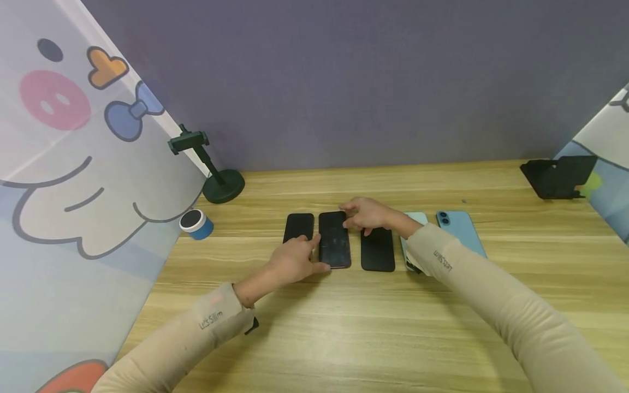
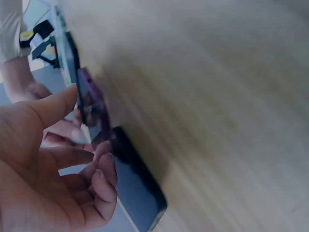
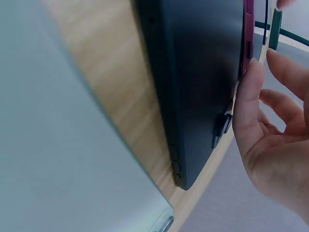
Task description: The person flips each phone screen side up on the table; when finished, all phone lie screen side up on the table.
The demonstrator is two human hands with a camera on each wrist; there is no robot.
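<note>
A dark-screened smartphone with a purple edge lies on the wooden table between both hands. My left hand holds its lower left corner, thumb at the bottom edge and index finger along the side. At the upper right corner, my right hand grips it, the thumb on the purple side in the right wrist view. To the left is a black phone, partly covered by the left hand. Below the right hand lies another black phone, with a camera bump showing in the right wrist view.
Further right lie a pale green phone, partly behind the right sleeve, and a blue phone. A dark green phone stand and a blue-and-white tub are at left. A black folding stand sits far right. A grey partition rises behind.
</note>
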